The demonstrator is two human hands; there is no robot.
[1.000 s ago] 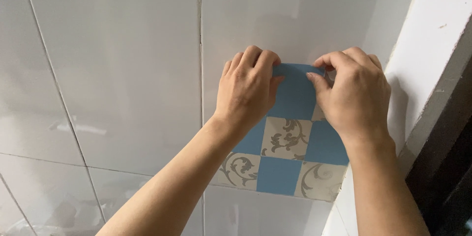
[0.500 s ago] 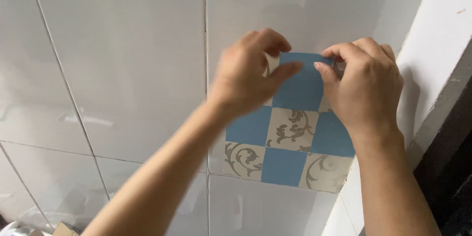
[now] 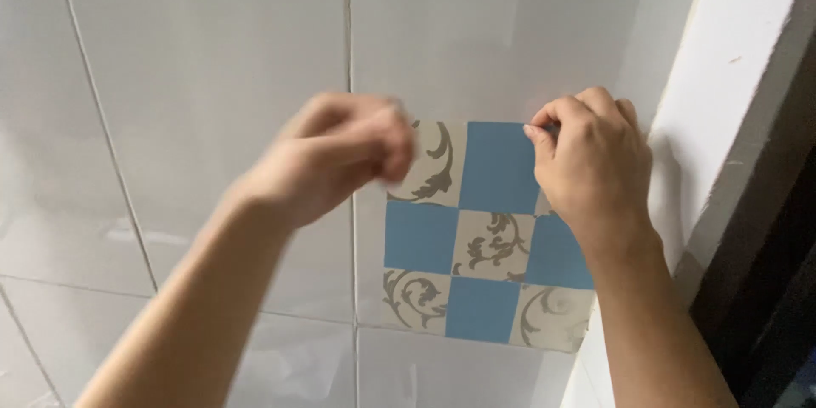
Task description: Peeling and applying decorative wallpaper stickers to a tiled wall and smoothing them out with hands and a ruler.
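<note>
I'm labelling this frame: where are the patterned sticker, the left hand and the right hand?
patterned sticker (image 3: 498,172): head view, on a blue square near its top.
left hand (image 3: 340,157): head view, back of the blurred hand.
right hand (image 3: 591,161): head view, back of the hand.

A wall of large glossy white tiles (image 3: 195,76) fills the view, split by thin grey grout lines (image 3: 348,34), one vertical near the middle and one horizontal low down. Soft light gleams off the glaze. At the right edge stands a white painted door frame (image 3: 748,59), with a dark gap (image 3: 782,289) beyond it.
</note>
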